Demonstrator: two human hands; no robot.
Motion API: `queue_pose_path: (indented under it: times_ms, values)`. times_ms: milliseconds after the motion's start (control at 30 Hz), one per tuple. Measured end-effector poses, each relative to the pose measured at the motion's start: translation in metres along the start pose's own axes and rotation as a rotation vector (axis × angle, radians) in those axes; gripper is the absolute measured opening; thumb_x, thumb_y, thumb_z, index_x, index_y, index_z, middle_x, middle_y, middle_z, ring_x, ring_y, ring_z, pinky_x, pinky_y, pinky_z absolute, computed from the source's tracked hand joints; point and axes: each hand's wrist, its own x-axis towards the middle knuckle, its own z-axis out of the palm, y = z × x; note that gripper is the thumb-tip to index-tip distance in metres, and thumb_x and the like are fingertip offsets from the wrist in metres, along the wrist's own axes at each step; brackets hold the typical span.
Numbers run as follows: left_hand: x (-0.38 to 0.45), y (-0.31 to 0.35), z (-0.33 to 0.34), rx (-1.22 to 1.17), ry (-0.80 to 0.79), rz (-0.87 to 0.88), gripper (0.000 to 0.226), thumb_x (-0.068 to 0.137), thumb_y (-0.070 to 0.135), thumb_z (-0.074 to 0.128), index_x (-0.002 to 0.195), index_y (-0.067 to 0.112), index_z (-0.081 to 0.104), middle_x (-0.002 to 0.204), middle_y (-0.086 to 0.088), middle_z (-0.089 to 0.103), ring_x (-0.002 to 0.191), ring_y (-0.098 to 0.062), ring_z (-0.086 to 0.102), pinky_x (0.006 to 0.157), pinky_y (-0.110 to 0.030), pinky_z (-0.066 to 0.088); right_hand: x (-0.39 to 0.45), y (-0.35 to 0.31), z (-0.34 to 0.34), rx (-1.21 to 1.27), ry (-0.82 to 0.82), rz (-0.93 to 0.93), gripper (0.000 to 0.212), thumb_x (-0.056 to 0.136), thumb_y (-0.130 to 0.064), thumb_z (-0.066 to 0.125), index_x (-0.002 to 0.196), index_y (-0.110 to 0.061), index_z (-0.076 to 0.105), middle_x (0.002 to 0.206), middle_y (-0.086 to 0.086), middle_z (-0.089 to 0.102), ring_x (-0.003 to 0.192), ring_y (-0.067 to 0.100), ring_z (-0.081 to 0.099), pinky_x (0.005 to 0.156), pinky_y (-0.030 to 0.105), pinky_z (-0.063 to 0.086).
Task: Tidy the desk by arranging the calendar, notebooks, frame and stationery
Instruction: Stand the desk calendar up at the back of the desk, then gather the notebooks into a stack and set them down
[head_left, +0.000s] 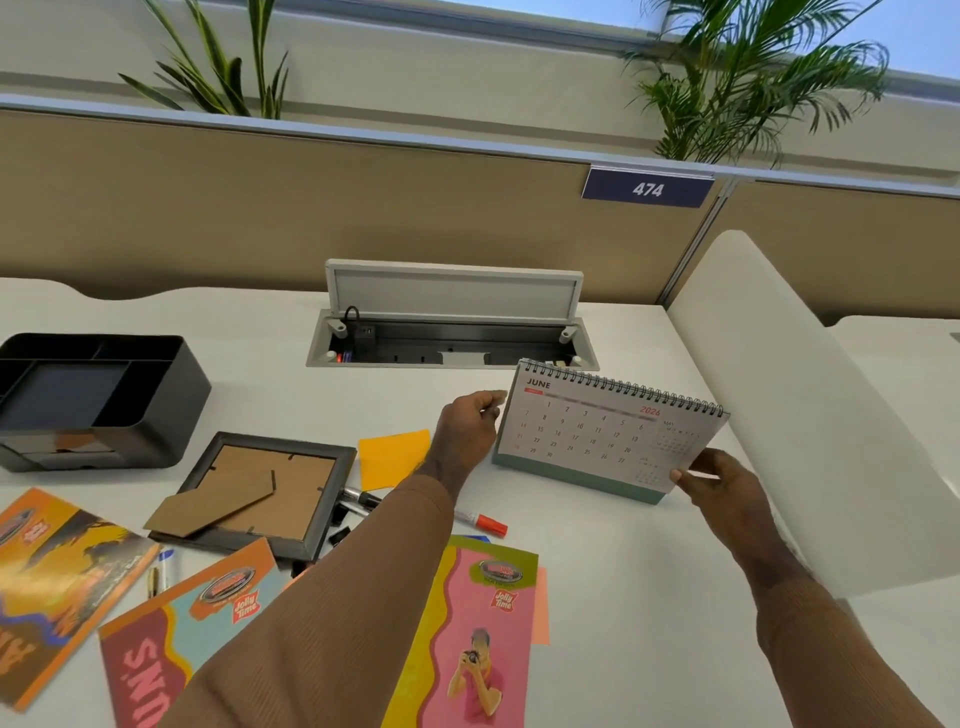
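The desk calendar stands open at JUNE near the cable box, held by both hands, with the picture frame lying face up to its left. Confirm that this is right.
One detail is wrong. The head view shows the picture frame lying face down, its brown backing board and stand uppermost. The rest holds: the desk calendar shows JUNE near the cable box, with the left hand and right hand on it.

Single head view: looks forward and down from just above the near edge of the worktop (597, 597), close range, facing the partition (311, 208) behind it.
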Motion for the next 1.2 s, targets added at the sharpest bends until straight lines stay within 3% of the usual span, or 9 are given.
queue_pose_path:
  times_ms: [100,200,333,467,567,667,833,1033,1200]
  values:
    - [-0.011,0.002,-0.006,0.089,0.048,0.006,0.036,0.1,0.013,0.043,0.135,0.013,0.053,0.138,-0.005,0.055,0.129,-0.024,0.049,0.103,-0.032,0.043,-0.009,0.009,-0.004,-0.054,0.119,-0.026,0.039,0.087,-0.013,0.064,0.125,-0.018,0.056,0.127,0.002,0.059,0.098,0.024,0.065,0.081,0.034,0.048]
    - [-0.031,-0.001,-0.021,0.179,0.099,0.059,0.037,0.099,0.014,0.045,0.135,0.015,0.052,0.141,-0.004,0.053,0.131,-0.022,0.048,0.108,-0.032,0.039,-0.029,0.022,-0.006,-0.082,0.186,-0.101,0.048,0.088,-0.005,0.057,0.134,-0.014,0.047,0.137,0.014,0.046,0.115,0.031,0.056,0.094,0.044,0.047]
    - [-0.078,-0.015,-0.049,0.345,0.096,0.132,0.04,0.098,0.019,0.047,0.139,0.021,0.047,0.154,0.003,0.034,0.144,-0.016,0.027,0.113,-0.029,0.027,-0.067,0.03,-0.008,-0.156,0.22,-0.139,0.052,0.09,-0.017,0.058,0.138,-0.017,0.039,0.145,0.012,0.038,0.134,0.026,0.035,0.11,0.048,0.034]
    - [-0.134,-0.036,-0.086,0.547,0.094,0.114,0.051,0.097,0.029,0.047,0.146,0.026,0.033,0.161,0.005,0.012,0.149,-0.018,0.002,0.12,-0.044,0.016,-0.108,0.027,-0.003,-0.302,0.206,-0.179,0.061,0.089,-0.043,0.049,0.143,-0.019,0.033,0.155,0.009,0.026,0.144,0.027,0.021,0.111,0.051,0.027]
    - [-0.176,-0.049,-0.107,0.785,0.129,0.107,0.065,0.094,0.04,0.039,0.152,0.029,0.01,0.162,-0.001,-0.008,0.149,-0.025,-0.01,0.12,-0.052,0.0,-0.14,0.023,0.014,-0.473,0.186,-0.262,0.062,0.09,-0.039,0.055,0.143,-0.014,0.034,0.156,0.014,0.025,0.146,0.034,0.013,0.109,0.057,0.031]
    - [-0.211,-0.059,-0.124,0.872,0.189,0.087,0.072,0.093,0.043,0.038,0.153,0.032,-0.001,0.16,-0.003,-0.02,0.147,-0.025,-0.018,0.117,-0.05,-0.007,-0.178,0.015,0.042,-0.502,0.129,-0.3,0.062,0.089,-0.04,0.053,0.142,-0.014,0.036,0.153,0.015,0.031,0.145,0.035,0.017,0.108,0.054,0.032]
    - [-0.244,-0.076,-0.152,0.873,0.191,0.028,0.071,0.093,0.047,0.037,0.153,0.03,0.004,0.159,-0.004,-0.021,0.147,-0.025,-0.02,0.115,-0.053,-0.011,-0.244,-0.003,0.105,-0.492,-0.09,-0.168,0.065,0.082,-0.029,0.067,0.14,-0.018,0.041,0.135,0.01,0.053,0.123,0.032,0.047,0.095,0.048,0.044]
    - [-0.257,-0.094,-0.187,0.785,0.194,-0.057,0.069,0.09,0.052,0.03,0.152,0.034,0.006,0.159,0.002,-0.023,0.147,-0.022,-0.019,0.117,-0.053,-0.01,-0.267,-0.034,0.14,-0.457,-0.161,0.09,0.082,0.078,-0.061,0.06,0.142,-0.018,0.03,0.13,0.01,0.052,0.117,0.032,0.049,0.087,0.048,0.049]
    - [-0.261,-0.101,-0.201,0.716,0.165,-0.041,0.066,0.091,0.052,0.032,0.151,0.037,0.008,0.159,0.005,-0.02,0.148,-0.02,-0.016,0.116,-0.052,-0.013,-0.271,-0.058,0.159,-0.654,-0.171,0.192,0.111,0.067,-0.081,0.053,0.147,-0.014,0.015,0.132,0.011,0.047,0.119,0.031,0.049,0.088,0.045,0.048]
